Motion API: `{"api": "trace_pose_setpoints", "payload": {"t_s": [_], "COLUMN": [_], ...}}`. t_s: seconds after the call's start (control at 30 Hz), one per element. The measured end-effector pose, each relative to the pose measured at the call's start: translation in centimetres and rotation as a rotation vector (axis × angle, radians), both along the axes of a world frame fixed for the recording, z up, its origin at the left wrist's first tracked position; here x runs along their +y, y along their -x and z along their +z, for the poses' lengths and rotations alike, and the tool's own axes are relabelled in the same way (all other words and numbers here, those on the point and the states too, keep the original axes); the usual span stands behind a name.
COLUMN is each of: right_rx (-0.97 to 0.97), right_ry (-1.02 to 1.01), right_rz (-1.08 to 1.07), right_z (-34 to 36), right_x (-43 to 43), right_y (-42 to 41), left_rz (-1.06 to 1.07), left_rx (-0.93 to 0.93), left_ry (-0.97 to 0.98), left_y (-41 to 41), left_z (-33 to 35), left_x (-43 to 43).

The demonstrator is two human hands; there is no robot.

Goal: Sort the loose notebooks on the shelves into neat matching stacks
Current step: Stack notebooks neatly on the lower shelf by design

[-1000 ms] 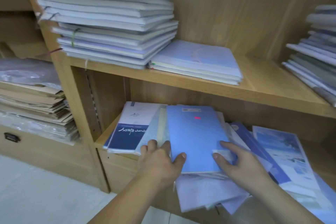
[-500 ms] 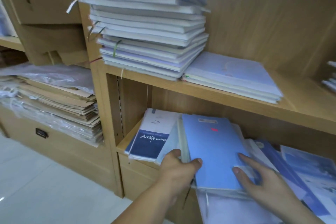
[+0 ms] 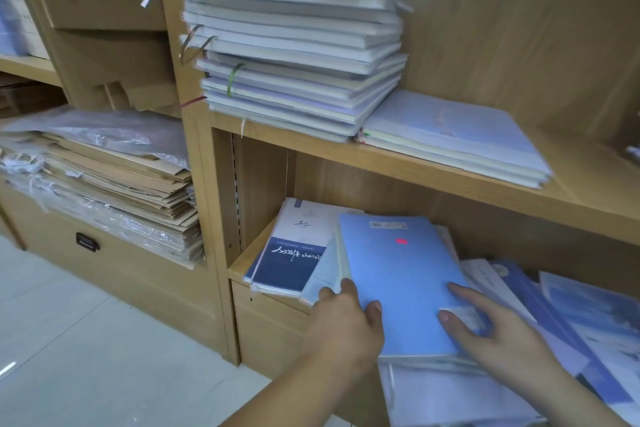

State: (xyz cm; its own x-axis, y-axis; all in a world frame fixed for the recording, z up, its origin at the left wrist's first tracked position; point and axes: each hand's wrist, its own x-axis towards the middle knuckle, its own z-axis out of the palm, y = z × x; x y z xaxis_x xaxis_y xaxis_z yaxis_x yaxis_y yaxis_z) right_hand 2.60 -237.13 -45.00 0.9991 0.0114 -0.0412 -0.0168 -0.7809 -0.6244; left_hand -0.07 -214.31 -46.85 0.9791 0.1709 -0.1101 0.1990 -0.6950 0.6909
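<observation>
On the lower shelf (image 3: 244, 262) we grip the near left edge of the blue notebook (image 3: 398, 274) with our left hand (image 3: 346, 326), thumb on its cover. Our right hand (image 3: 502, 336) lies flat on it, fingers spread. A navy-and-white notebook (image 3: 287, 263) lies just beside it.

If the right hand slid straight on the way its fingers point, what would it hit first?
The right hand would probably cross the red sticker on the blue notebook under it, then reach the back panel; depth is unclear.
</observation>
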Motion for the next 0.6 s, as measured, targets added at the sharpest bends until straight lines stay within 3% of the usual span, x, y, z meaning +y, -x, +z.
{"api": "trace_pose_setpoints", "payload": {"t_s": [0.1, 0.2, 0.33, 0.6], "right_rx": [0.027, 0.025, -0.001, 0.116], "right_ry": [-0.019, -0.010, -0.197, -0.358], "right_rz": [-0.024, -0.029, -0.095, -0.050], "right_z": [0.1, -0.1, 0.0, 1.2], "right_x": [-0.3, 0.0, 0.3, 0.2], "right_y": [-0.6, -0.8, -0.7, 0.6], "left_rz": [-0.007, 0.082, 0.049, 0.013], "left_rx": [-0.002, 0.087, 0.078, -0.035], "left_ry": [0.044, 0.358, 0.703, 0.884], "left_y": [0.0, -0.3, 0.6, 2.0], "left_z": [0.3, 0.8, 2.1, 4.4], "left_x": [0.1, 0.9, 0.3, 0.3]}}
